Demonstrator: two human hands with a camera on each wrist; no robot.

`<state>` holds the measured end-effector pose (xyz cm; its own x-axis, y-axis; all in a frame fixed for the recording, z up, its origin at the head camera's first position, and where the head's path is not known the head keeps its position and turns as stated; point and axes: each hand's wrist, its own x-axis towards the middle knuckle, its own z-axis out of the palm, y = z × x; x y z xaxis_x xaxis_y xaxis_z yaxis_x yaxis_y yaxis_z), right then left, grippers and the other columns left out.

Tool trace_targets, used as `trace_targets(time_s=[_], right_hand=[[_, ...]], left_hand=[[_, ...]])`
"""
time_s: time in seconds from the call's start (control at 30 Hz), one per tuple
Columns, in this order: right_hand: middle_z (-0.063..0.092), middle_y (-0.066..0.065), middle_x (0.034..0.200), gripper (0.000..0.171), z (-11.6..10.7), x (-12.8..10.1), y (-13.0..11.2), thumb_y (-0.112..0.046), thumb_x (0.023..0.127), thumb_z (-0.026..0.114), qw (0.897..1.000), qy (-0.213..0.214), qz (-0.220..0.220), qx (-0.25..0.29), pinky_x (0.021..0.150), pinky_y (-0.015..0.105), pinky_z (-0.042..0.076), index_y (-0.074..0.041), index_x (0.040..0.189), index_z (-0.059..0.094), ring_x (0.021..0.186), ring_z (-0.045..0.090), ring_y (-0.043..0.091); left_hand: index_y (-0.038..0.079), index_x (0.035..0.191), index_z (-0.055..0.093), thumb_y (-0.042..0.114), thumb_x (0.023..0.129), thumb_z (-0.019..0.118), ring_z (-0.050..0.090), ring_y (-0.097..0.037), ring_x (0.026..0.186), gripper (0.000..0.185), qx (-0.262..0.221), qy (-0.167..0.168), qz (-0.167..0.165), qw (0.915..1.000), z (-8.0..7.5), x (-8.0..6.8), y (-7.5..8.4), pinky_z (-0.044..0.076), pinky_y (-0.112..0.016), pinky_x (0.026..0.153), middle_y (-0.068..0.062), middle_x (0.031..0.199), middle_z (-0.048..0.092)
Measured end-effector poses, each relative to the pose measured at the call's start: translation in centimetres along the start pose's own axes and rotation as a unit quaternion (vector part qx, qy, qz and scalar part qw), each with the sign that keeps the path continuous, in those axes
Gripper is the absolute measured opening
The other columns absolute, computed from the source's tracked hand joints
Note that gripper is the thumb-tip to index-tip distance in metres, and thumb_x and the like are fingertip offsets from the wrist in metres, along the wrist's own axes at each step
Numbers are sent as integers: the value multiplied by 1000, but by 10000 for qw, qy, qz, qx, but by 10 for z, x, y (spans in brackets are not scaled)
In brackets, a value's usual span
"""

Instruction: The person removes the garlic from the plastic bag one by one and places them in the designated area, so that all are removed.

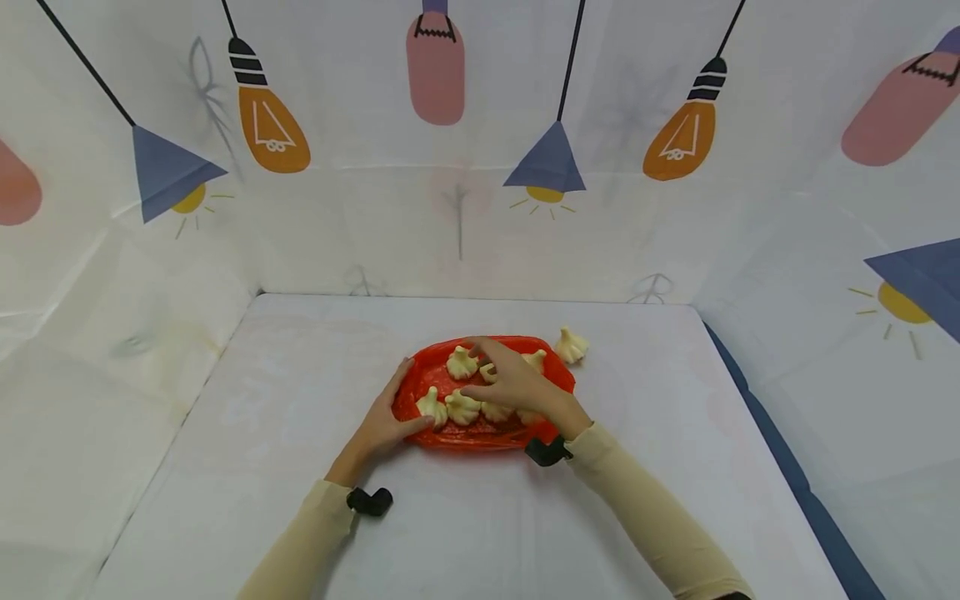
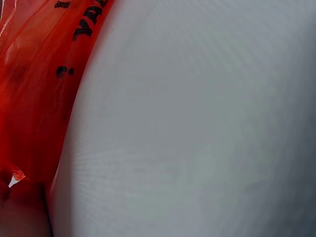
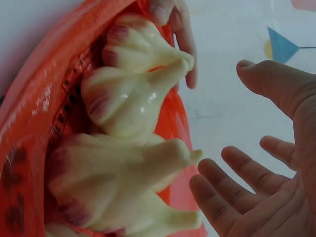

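Note:
Several pale garlic bulbs (image 1: 462,407) with purple-tinged bases (image 3: 118,173) lie in an oval red container covered with red plastic film (image 1: 442,440). Black print shows on the film in both wrist views. My left hand (image 1: 381,427) holds the container's left end, its thumb over the front rim and fingers along the outer side. Above the bulbs is my right hand (image 1: 517,385), fingers spread and thumb apart. Nothing is between those fingers in the right wrist view, where the palm (image 3: 276,197) faces the bulbs. The right hand hides part of the bulbs in the head view.
One garlic bulb (image 1: 572,345) lies on the white table (image 1: 300,367) just outside the container's far right end. White sheets printed with lamps (image 1: 480,225) stand behind and at both sides. A blue strip (image 1: 780,450) runs along the right table edge.

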<state>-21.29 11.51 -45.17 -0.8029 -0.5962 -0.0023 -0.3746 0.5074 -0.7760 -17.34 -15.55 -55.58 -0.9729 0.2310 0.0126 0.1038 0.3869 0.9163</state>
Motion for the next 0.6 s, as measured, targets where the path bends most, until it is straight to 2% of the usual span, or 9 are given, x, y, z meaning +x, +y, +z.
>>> trace_targets(time_s=[0.1,0.27,0.4,0.6], right_hand=[[56,19,144,80,9,3,0,-35,90,80,9998,-142,63,94,107,57,50,-6,154,40,132,55,37],[57,15,146,78,19,5,0,-37,92,76,9989,-432,180,103,108,55,51,-13,156,39,134,55,32],[58,15,146,74,24,7,2,-34,93,73,9981,-599,76,-97,106,51,53,-13,155,40,134,56,30],[59,13,146,72,28,12,6,-37,93,75,9965,-771,34,-334,103,41,55,-13,154,43,131,58,27]], left_hand=[[29,166,16,37,82,85,16,-35,160,109,35,0,46,10000,-1,-1,-1,18,-64,125,-2,174,14],[30,166,17,35,82,86,16,-34,160,108,79,38,126,9999,-1,0,-4,18,-64,125,-2,174,15],[31,166,17,36,82,86,18,-35,159,109,114,40,150,9998,-1,1,-5,19,-65,124,-3,174,16],[31,166,17,36,82,86,19,-36,159,109,117,11,227,9997,-1,1,-5,20,-66,123,-4,174,16]])
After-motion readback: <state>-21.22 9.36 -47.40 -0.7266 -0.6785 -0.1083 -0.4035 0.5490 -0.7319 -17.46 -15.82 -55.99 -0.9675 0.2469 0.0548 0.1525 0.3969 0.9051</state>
